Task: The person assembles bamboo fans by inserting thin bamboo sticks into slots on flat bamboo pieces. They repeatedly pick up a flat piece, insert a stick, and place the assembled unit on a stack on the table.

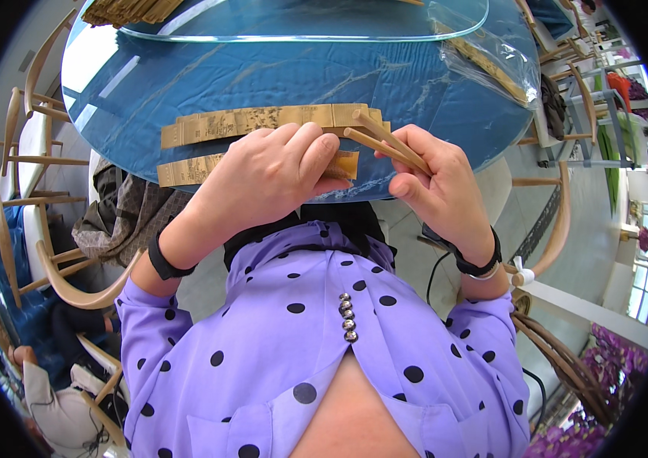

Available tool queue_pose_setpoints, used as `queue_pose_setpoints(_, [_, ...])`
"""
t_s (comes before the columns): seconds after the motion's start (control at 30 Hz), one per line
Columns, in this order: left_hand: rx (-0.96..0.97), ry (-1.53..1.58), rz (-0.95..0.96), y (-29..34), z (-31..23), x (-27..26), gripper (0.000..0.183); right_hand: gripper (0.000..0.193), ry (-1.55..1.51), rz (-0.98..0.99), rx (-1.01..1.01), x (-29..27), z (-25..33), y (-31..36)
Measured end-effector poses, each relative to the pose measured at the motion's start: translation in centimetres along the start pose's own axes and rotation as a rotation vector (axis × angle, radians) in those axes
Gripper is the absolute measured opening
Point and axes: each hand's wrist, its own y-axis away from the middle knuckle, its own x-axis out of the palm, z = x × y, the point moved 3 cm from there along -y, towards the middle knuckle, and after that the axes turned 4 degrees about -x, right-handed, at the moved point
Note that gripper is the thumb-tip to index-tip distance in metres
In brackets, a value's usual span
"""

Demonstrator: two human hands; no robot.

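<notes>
Two light wooden sticks, chopsticks by their look (389, 143), are pinched between the thumb and fingers of my right hand (444, 183). Their blunt ends point left, toward my other hand. My left hand (278, 169) is closed over a gold printed paper sleeve (190, 169) at the table's near edge. The sleeve's open-looking right end (345, 165) sticks out past my fingers, while its middle is hidden under them. Just beyond lies a row of overlapping gold paper sleeves (251, 120), spread flat from left to right.
The blue marble-patterned table (293, 76) carries a raised glass turntable (301, 38). A stack of gold sleeves (129, 11) sits at the far left. A clear plastic bag (492, 65) with gold sleeves lies at the far right. Wooden chairs (557, 221) stand around; a brown patterned cloth (129, 217) hangs left.
</notes>
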Motion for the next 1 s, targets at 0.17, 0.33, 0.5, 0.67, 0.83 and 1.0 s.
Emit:
queue_pose_setpoints(0.17, [-0.035,-0.005,0.015,0.2,1.0,-0.3,0.044,0.036,0.587,-0.178,-0.245,-2.2,1.3,0.9])
queue_pose_setpoints(0.33, [-0.038,0.018,0.007,0.1,1.0,-0.4,0.045,0.036,0.741,-0.227,-0.445,-2.0,1.6,1.1])
queue_pose_setpoints(0.5, [-0.047,0.049,0.024,0.1,1.0,-0.2,0.044,0.035,0.774,-0.196,-0.484,-1.5,1.7,1.1])
queue_pose_setpoints(0.67, [-0.076,0.058,0.080,0.1,0.8,-0.2,0.044,0.034,0.638,-0.045,-0.298,-1.1,0.9,1.0])
queue_pose_setpoints(0.83, [-0.048,0.053,0.145,-0.7,0.1,-0.4,0.041,0.034,0.598,-0.016,-0.318,-0.3,0.3,0.7])
queue_pose_setpoints(1.0, [-0.051,0.099,0.087,-1.0,0.4,-0.5,0.041,0.033,0.581,-0.065,-0.287,0.2,0.0,0.9])
